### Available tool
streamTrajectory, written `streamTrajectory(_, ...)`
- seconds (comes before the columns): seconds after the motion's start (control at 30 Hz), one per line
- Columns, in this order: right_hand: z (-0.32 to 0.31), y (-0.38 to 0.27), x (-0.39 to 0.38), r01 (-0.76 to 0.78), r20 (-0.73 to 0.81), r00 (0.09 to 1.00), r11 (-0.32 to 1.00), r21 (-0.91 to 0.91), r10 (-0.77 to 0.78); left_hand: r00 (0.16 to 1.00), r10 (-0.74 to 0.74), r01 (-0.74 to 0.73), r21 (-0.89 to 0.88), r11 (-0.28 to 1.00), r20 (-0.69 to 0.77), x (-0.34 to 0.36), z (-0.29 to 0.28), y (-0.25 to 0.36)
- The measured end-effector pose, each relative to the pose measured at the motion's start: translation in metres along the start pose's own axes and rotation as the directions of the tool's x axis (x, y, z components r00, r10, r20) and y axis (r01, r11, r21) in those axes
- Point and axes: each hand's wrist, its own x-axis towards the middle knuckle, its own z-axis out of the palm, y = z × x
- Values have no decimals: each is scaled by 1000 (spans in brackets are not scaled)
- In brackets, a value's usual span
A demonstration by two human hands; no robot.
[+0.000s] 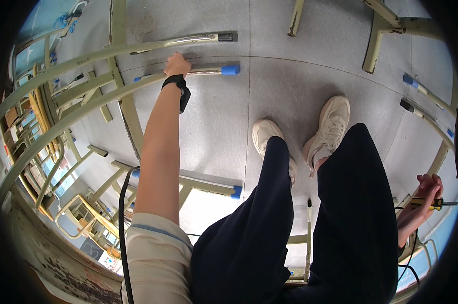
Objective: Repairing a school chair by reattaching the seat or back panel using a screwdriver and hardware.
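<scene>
My left hand (177, 65) reaches out between two pale green metal legs of a piece of furniture. Its fingers are curled; whether they hold anything is hidden. A black band (180, 91) circles that wrist, lying across the nearer leg (203, 71), which ends in a blue cap (230, 70). The farther leg (188, 40) has a dark end cap. Off at the right edge, beside my right knee, my right hand (425, 195) is closed around a screwdriver (427, 203) with a yellow and black handle. Its shaft points right, away from my body.
Metal furniture frames stand on both sides, with legs (374, 45) at the upper right and a capped one (426, 92) below. Stacked yellowish chairs (84, 218) crowd the left. A black cable (121, 218) runs beside my left sleeve. My shoes (330, 124) rest on grey floor tiles (213, 126).
</scene>
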Motion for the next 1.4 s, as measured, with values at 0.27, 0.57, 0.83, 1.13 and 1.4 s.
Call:
streamTrajectory(0.27, 12, -4, -4, -20, -14, 1000, 999, 28, 20, 829, -117, -104, -357, 928, -546, -55, -7, -3)
streamTrajectory(0.57, 8, 3, -4, -15, -10, 1000, 998, 59, 15, 770, -489, 187, -589, 787, -409, -86, 63, -31)
streamTrajectory(0.83, 4, 1, -7, -18, -22, 1000, 999, 28, 18, 944, -281, 167, -485, 859, -172, -65, 70, -34)
streamTrajectory(1.13, -20, -26, -8, 118, -21, 993, 975, 188, -116, 968, -234, 219, -763, 608, 91, -137, 44, -2)
streamTrajectory(1.4, -30, -86, 5, 251, -56, 967, 902, 350, -247, 997, -69, 48, -990, 133, 39, -214, -79, 58)
